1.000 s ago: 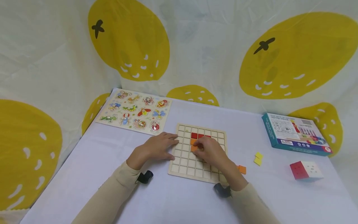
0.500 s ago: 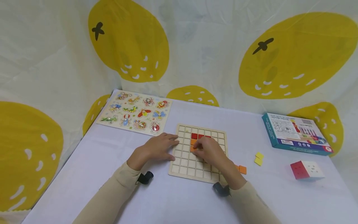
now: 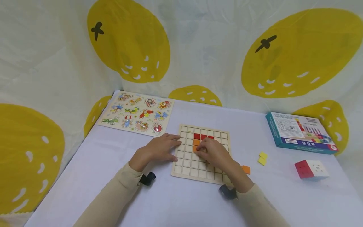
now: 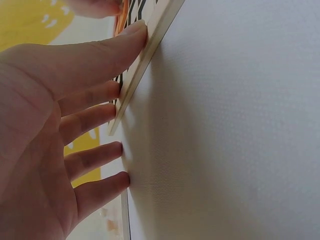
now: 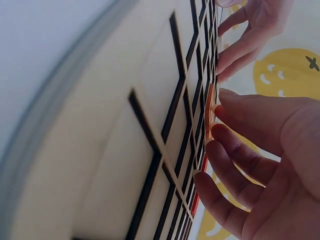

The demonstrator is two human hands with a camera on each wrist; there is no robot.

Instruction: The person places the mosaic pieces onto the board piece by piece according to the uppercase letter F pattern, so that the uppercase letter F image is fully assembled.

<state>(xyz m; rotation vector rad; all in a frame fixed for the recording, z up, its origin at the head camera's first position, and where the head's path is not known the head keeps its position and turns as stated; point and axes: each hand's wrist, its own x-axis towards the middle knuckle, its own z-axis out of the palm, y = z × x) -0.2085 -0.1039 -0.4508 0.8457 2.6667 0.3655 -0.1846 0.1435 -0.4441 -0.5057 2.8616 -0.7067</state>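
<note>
My left hand (image 3: 164, 147) lies along the left edge of a wooden grid board (image 3: 181, 173). Its fingers are spread, and in the left wrist view the thumb (image 4: 107, 55) touches the board's rim. Over the grid, my right hand (image 3: 214, 153) has its thumb and curled fingers at an orange square tile (image 3: 195, 148), which it appears to pinch in its cell. Another orange tile (image 3: 196, 142) sits just above that one. A row of red tiles (image 3: 197, 136) fills cells higher up, partly behind the right hand. In the right wrist view, orange (image 5: 209, 102) shows by the thumb.
Right of the board lie a loose orange tile (image 3: 246, 170), partly beside my forearm, and two yellow tiles (image 3: 262, 158). Farther right are a red and white cube (image 3: 311, 170) and a teal-edged box (image 3: 300, 132). An insect puzzle board (image 3: 136, 114) lies at the back left.
Both hands keep almost the same places. My right wrist has shifted slightly to the right, while its fingertips stay at the orange tile. The head view has tilted a little.
</note>
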